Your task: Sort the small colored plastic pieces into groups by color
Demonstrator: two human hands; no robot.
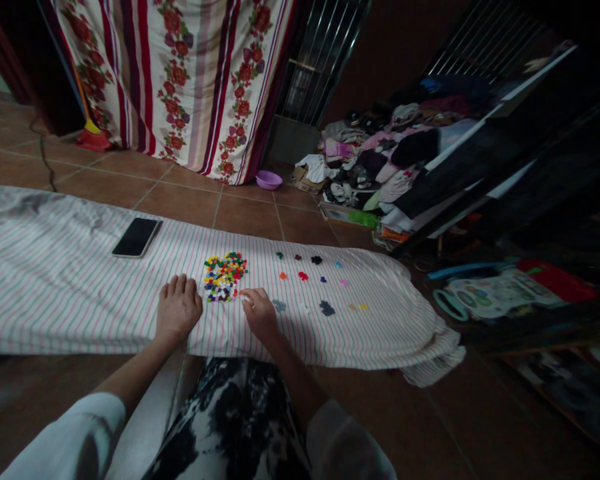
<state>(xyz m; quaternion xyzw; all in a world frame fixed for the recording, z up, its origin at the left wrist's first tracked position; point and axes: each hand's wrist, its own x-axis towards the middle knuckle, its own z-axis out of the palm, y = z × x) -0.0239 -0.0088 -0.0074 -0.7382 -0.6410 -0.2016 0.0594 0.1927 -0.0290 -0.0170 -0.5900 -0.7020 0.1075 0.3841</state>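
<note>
A pile of small multicoloured pieces (225, 273) lies on a striped cloth (95, 293); their exact kind is too small to tell. My left hand (179, 307) rests flat, palm down, just left of the pile, its fingers stretched out. At the pile's lower right edge, my right hand (260, 312) has its thumb and fingers pinched together; what is between the fingertips is too small to make out. Right of it, pieces sit in little single-colour groups, among them red (303, 275), black (317, 260), dark grey (327, 308), light grey (279, 305) and yellow (363, 307).
A dark-screened phone (137, 238) lies on the cloth at the back left. Beyond are a floral curtain (180, 87), a purple basin (269, 179), a red broom (94, 137) and a heap of clothes (380, 147). The cloth-covered surface ends near my lap.
</note>
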